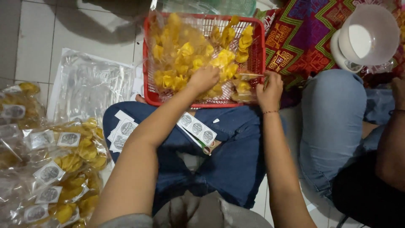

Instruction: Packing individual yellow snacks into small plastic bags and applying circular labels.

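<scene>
A red plastic basket [258,46] lined with a clear bag holds a heap of yellow crisps [185,55]. My left hand [203,78] reaches into the heap, fingers curled over the crisps. At the basket's right front corner, my right hand [270,88] pinches the mouth of a small clear bag [244,86] with a few crisps in it. Sticker strips [197,128] lie on my lap, more stickers [122,133] on my left knee.
Filled, labelled bags of crisps [63,169] pile up at the left on the white tiled floor. A stack of clear empty bags [90,84] lies beyond them. Another person's knee [333,109] and arm sit at the right, by a white bowl [367,36] on a patterned cloth [303,42].
</scene>
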